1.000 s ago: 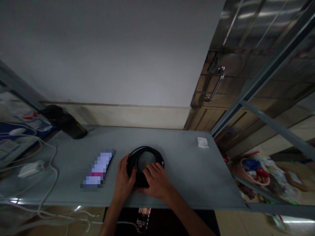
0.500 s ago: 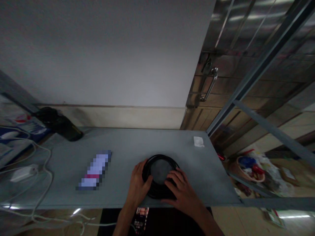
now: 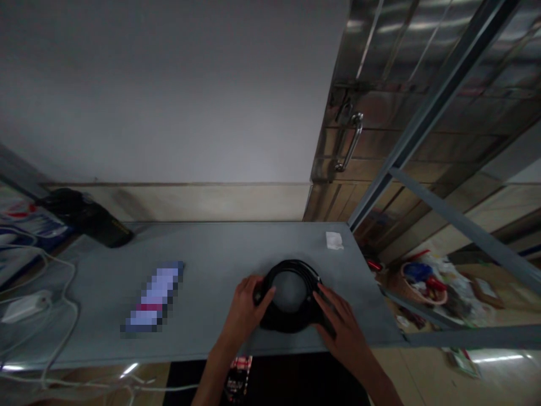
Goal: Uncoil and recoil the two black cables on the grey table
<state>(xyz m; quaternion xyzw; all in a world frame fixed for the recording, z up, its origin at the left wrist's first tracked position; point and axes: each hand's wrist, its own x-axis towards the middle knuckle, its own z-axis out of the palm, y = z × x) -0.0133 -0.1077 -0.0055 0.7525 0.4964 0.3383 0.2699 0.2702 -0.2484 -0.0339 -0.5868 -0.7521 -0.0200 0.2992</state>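
Note:
A black cable coil (image 3: 291, 323) lies on the grey shelf top, close to its front edge. My left hand (image 3: 247, 307) is closed around the coil's left side, the thumb laid over the ring toward its middle. On the right side, my right hand (image 3: 344, 324) rests against the ring with fingers stretched out and apart. Its fingertips touch the upper right of the coil and its thumb sits lower, by the outer edge. The undersides of both hands are hidden.
A phone (image 3: 154, 296), its screen blurred, lies left of the coil. Further left are a black bottle (image 3: 97, 223), a white adapter (image 3: 26, 306) and loose white cables (image 3: 71, 316). A white paper piece (image 3: 334, 241) lies at the back right. A metal post (image 3: 406, 146) rises at the right edge.
The coil has shifted slightly right relative to the shelf and looks a little turned. My right hand has moved from across its lower right to its outer right side.

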